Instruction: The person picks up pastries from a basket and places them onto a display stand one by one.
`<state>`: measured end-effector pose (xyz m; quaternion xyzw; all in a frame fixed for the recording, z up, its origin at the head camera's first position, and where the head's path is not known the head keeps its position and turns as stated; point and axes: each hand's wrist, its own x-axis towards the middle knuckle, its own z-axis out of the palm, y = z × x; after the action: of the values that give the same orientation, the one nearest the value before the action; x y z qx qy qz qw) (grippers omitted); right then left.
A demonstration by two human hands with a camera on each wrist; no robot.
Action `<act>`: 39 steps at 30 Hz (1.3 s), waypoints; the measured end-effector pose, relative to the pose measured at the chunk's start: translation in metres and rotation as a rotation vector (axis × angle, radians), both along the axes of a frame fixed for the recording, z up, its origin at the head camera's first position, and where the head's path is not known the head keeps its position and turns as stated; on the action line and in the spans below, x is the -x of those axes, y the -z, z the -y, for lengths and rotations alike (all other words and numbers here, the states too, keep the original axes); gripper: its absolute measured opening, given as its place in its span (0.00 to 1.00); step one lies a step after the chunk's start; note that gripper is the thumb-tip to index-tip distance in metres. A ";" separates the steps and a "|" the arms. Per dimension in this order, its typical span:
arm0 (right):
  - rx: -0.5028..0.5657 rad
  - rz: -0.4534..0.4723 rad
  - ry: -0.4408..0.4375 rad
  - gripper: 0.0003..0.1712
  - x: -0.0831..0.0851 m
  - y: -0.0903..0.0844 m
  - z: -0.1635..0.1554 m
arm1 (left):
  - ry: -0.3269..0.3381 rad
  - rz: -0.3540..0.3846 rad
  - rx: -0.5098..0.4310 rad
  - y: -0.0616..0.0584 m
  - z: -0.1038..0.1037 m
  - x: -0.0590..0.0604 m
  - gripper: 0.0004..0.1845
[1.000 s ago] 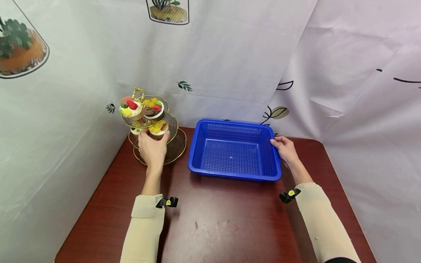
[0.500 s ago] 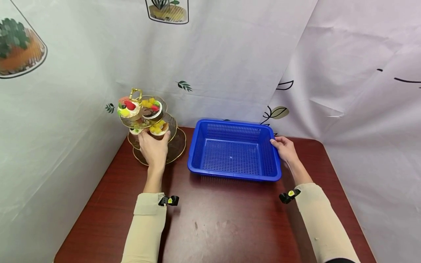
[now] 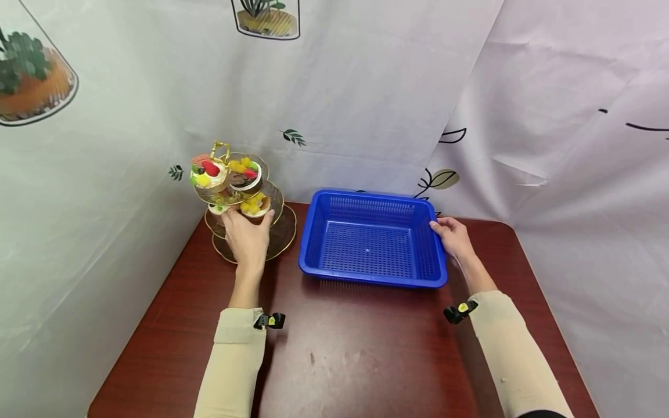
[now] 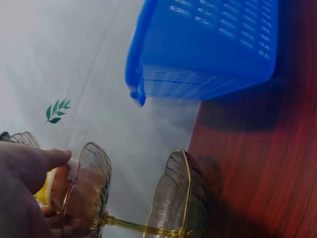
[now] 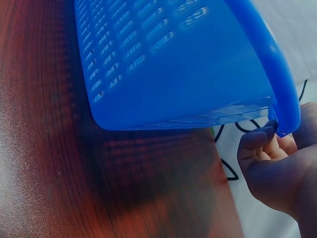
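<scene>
A three-tier glass stand (image 3: 284,235) with gold edges stands at the table's back left. On its middle tier is a fruit-topped cupcake (image 3: 255,205) with yellow pieces. My left hand (image 3: 248,241) grips this cupcake, thumb on its right side; the other fingers are partly hidden. The left wrist view shows the thumb beside the cupcake (image 4: 59,186), close to the glass tier. My right hand (image 3: 453,237) holds the right rim of a blue perforated basket (image 3: 373,278), its thumb over the edge. In the right wrist view the fingers curl under that rim.
Two cupcakes, one with a strawberry (image 3: 209,172) and one with a dark top (image 3: 245,176), sit on the top tier, above the left hand. Another cupcake (image 3: 216,208) is partly hidden on the middle tier. A patterned curtain (image 3: 355,104) hangs behind the red-brown table (image 3: 334,348).
My left hand and the yellow-topped cupcake have shifted slightly to the right on the stand. The right hand and the basket have stayed put.
</scene>
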<state>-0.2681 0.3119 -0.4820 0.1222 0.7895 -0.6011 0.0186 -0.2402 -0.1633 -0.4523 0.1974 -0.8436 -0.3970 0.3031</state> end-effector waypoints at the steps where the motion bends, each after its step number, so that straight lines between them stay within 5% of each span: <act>1: -0.001 -0.003 0.002 0.28 0.000 0.000 0.000 | 0.006 0.001 0.010 0.000 0.000 0.000 0.47; 27: -0.154 -0.025 0.004 0.28 -0.002 -0.001 0.002 | 0.053 0.064 0.056 -0.006 0.010 -0.023 0.40; 39: -0.240 -0.051 -0.001 0.30 -0.007 -0.012 0.001 | 0.154 0.088 0.108 -0.018 0.021 -0.040 0.35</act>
<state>-0.2612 0.3113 -0.4701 0.1077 0.8561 -0.5053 -0.0160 -0.1997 -0.1847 -0.4340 0.1327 -0.8889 -0.3640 0.2446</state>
